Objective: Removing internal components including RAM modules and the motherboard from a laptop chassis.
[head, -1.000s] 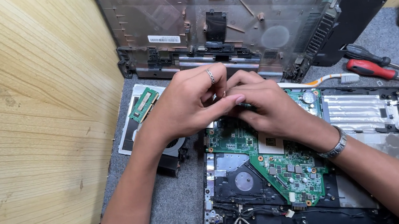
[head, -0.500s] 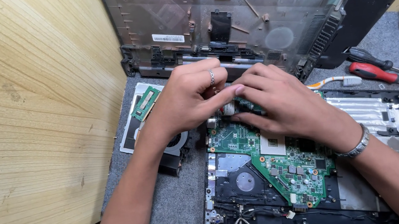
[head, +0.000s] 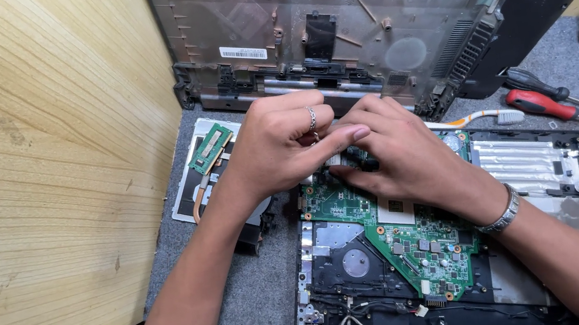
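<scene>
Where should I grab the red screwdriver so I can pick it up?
Grab the red screwdriver by its fat red handle, coming down from above with your fingers on either side of it. It lies flat on the grey mat, the thin metal shaft pointing right, and a black screwdriver lies close behind it, so the near side and top are the freest. The handle looks thick and easy to hold.

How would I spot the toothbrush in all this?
Start at the opened laptop base on the grey mat. Just beyond its far edge, right of the person's right hand, lies the toothbrush. It is thin and white with orange trim, unlike the thicker red-and-black screwdrivers farther right.
</scene>
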